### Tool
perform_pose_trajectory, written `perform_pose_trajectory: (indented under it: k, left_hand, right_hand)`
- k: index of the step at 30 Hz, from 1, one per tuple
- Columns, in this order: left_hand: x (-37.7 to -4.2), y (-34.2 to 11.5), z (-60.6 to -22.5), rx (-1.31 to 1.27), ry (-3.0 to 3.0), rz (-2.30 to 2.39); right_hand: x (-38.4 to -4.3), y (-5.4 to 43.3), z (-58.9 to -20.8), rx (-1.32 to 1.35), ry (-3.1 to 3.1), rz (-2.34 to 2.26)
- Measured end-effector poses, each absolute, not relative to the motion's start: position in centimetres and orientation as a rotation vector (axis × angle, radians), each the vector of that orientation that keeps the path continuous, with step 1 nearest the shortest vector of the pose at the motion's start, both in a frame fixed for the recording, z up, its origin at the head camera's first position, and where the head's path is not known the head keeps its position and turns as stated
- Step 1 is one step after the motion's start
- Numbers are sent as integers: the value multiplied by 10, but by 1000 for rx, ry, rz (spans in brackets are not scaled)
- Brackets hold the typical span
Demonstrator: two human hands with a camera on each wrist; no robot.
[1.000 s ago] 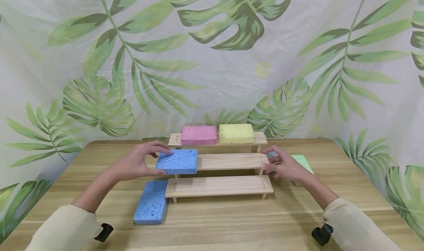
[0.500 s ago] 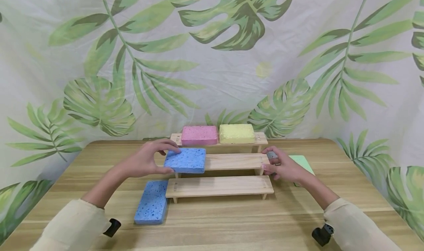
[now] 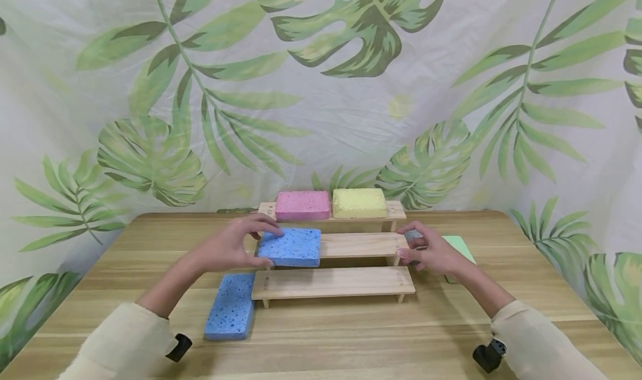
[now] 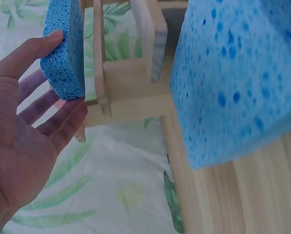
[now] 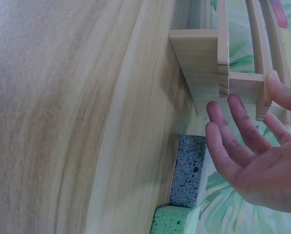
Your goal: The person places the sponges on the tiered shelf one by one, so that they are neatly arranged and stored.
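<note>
My left hand [image 3: 233,243] pinches a blue sponge [image 3: 291,247] by its left end, thumb at the front and fingers at the back. That sponge lies level over the left part of the middle step of a three-step wooden rack [image 3: 361,245]. At the other end of the same step, my right hand [image 3: 435,250] holds the rack's edge between thumb and index finger; its other fingers hang loosely in the right wrist view. A second blue sponge [image 3: 229,307] lies on the table, left of the lowest step.
On the top step sit a pink sponge [image 3: 303,205] and a yellow sponge [image 3: 359,203]. Right of the rack, a grey sponge [image 5: 189,168] and a green sponge [image 5: 175,220] lie on the table [image 3: 351,335], partly behind my right hand and forearm in the head view. A leaf-patterned cloth [image 3: 341,123] hangs behind.
My left hand has carried the blue sponge to the right along the middle step, and it sits slightly lower than half a second ago. The right hand stays at the rack's end.
</note>
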State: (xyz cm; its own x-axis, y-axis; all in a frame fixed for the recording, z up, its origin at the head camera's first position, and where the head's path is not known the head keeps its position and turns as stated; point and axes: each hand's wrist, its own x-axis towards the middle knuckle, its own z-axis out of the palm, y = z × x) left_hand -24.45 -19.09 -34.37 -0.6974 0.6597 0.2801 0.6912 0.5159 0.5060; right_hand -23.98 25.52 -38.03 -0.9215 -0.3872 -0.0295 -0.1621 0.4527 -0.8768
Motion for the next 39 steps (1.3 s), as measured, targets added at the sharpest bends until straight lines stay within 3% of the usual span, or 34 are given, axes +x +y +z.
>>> perform_pose_trajectory:
  k: [39]
  left_hand:
    - [-242,-133,-348,-1256,-2658,-886]
  right_hand:
    - [-240,255,-380,-466,2452,-1463]
